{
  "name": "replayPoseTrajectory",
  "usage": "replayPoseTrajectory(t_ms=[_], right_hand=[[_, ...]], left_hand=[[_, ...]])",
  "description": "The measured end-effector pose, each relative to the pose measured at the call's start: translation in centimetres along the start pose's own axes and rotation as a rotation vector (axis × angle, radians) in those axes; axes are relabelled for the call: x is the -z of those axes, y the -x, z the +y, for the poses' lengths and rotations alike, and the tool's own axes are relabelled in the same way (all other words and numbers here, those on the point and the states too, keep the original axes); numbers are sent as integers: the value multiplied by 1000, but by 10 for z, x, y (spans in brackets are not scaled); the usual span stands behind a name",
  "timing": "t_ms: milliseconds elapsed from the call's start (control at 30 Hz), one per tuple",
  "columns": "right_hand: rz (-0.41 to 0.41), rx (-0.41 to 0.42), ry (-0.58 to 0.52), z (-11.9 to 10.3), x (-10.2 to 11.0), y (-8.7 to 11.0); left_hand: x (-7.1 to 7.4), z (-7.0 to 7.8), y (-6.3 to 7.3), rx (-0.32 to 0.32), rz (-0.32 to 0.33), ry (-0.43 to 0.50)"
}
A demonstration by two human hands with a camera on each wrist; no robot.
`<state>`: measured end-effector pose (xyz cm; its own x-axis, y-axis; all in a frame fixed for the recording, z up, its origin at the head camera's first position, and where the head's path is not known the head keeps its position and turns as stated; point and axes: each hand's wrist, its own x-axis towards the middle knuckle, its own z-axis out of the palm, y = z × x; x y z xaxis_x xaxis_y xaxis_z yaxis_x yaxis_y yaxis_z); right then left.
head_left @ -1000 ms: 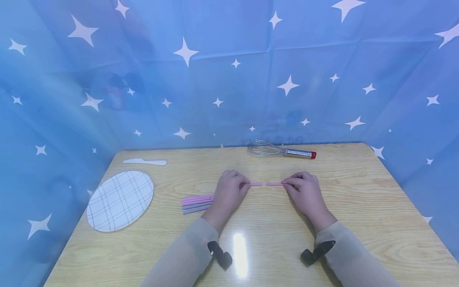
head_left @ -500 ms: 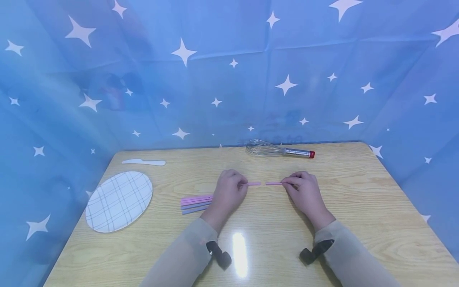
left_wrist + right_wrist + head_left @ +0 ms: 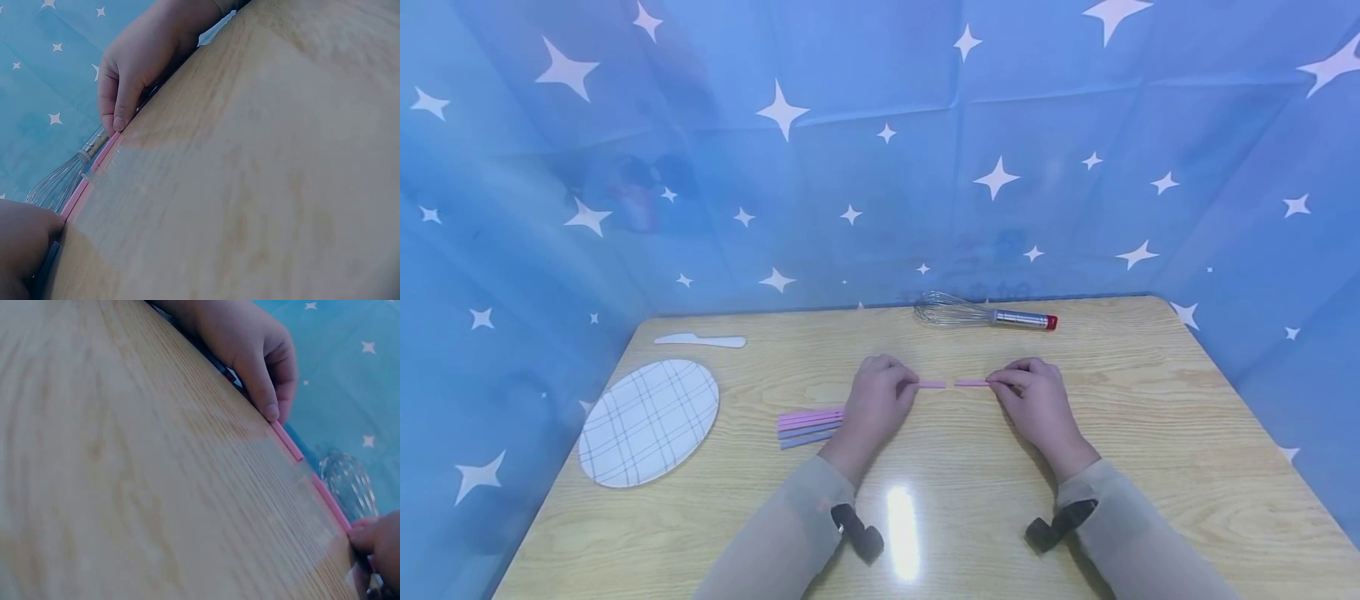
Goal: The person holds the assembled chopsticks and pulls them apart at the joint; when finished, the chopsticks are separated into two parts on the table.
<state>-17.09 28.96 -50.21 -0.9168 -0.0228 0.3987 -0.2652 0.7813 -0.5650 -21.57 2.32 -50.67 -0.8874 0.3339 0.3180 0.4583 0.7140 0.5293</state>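
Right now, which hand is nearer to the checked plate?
Left. The left hand, pinching a pink stick, is right of the checked plate, with a row of sticks between them; the right hand is farther right, past the left.

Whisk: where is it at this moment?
In the head view, the whisk lies by the far edge of the table, right of centre, beyond the pink stick pinched by the right hand.

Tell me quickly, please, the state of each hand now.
Left hand: closed, pinching one pink stick.
Right hand: closed, pinching another pink stick.
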Motion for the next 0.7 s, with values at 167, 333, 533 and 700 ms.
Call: replayPoseTrajectory(t_ms=[167, 333, 533, 700], right_hand=[[2, 1, -2, -1, 1, 0], [8, 9, -4, -2, 1, 0], [12, 12, -11, -2, 1, 1], [16, -9, -42, -1, 1, 0]], left_hand=[[-1, 0, -1, -11, 10, -4], [-1, 0, -1, -14, 13, -4], [0, 0, 0, -20, 13, -7], [1, 0, 1, -59, 35, 29]])
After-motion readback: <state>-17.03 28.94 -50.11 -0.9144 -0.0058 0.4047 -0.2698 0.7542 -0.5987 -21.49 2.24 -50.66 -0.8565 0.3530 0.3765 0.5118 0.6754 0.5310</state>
